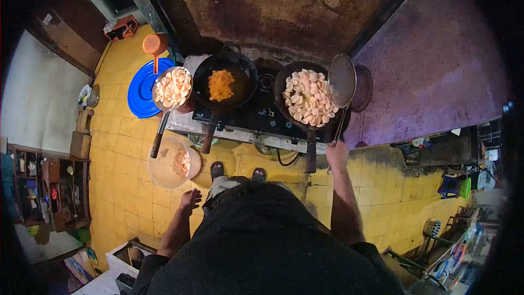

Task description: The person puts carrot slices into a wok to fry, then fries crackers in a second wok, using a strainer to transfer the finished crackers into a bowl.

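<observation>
My right hand [337, 155] is closed around the long handle of a round skimmer [342, 81], raised at the right edge of a wok [278, 93]. Pale, curled cracker-like pieces [311, 97] fill that wok. My left hand [190, 200] hangs low beside a translucent bucket [159, 165] with some pale pieces inside; its fingers are loosely apart and hold nothing. A second wok [250, 83], left of the first, has a cluster of small orange pieces [220, 85] in dark oil. Further left, more pale pieces [173, 86] heap in a long-handled round strainer or pan [159, 134].
Both woks sit on a black gas stove [262, 117], their handles sticking out toward me. A blue lid [141, 90] and an orange dipper [154, 45] are at the left. A purple wall [420, 76] bounds the right. Shelves [49, 186] stand far left on the yellow tiled floor [117, 158].
</observation>
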`<state>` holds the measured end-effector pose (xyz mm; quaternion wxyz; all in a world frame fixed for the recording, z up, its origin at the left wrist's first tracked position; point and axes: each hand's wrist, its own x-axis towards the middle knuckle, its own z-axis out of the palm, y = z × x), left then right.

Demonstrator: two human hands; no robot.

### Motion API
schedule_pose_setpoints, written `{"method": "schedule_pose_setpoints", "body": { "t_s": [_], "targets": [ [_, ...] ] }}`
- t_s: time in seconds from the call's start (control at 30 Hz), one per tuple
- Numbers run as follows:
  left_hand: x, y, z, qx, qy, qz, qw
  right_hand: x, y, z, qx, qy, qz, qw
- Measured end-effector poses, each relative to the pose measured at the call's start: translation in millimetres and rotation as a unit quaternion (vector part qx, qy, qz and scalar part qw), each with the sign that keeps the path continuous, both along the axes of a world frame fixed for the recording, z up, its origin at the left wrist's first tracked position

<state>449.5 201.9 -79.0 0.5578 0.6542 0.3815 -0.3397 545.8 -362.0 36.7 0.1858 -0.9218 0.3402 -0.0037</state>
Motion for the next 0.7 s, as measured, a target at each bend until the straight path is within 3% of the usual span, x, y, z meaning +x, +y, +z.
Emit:
{"method": "schedule_pose_setpoints", "body": {
  "t_s": [0.17,0.3,0.37,0.5,0.57,0.7],
  "targets": [
    [-3,4,-6,0.001,0.014,-0.015,1.0,0,-20,-9,0.016,0.032,0.059,0.998],
    [2,1,-1,0.011,0.01,-0.005,1.0,-3,-30,-19,0.089,0.027,0.026,0.995],
    [5,-5,7,0.028,0.011,-0.012,0.999,-5,-21,-11,-0.06,-0.027,0.014,0.998],
    [6,-1,-4,0.008,0.01,-0.005,1.0,-8,-27,-14,-0.037,0.019,0.027,0.999],
    [4,0,-4,0.01,0.023,-0.004,1.0,-12,-45,-40,0.078,0.036,0.023,0.996],
    [1,1,-4,0.022,0.005,-0.01,1.0,-12,-30,-21,-0.018,-0.027,0.014,0.999]
  ]
}}
